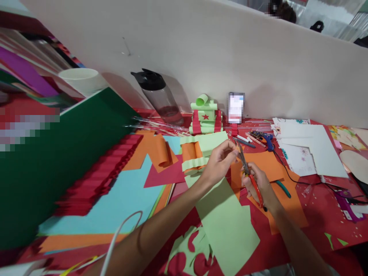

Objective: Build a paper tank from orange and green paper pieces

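My right hand [257, 180] is wrapped round the handles of a pair of red-handled scissors [243, 159], blades pointing up and away. Close to the blade tips, the fingertips of my left hand [220, 163] are pinched together. What they hold is too small to make out, though a bit of orange shows beside them. Beneath my hands lie orange paper sheets [264, 163] and a light green sheet [227, 218]. Left of my left hand sits a paper piece of orange rolls with green bands [191, 153]. Behind it stands a green paper model with red bands and a star [209, 115].
A tall dark green board [71, 153] leans at left beside pleated red paper [100, 176] and blue sheets [123, 199]. A bottle [161, 96] and a phone [236, 108] stand against the wall. A blue glue gun [268, 142] trails its cord at right. Cut green scraps [189, 249] lie in front.
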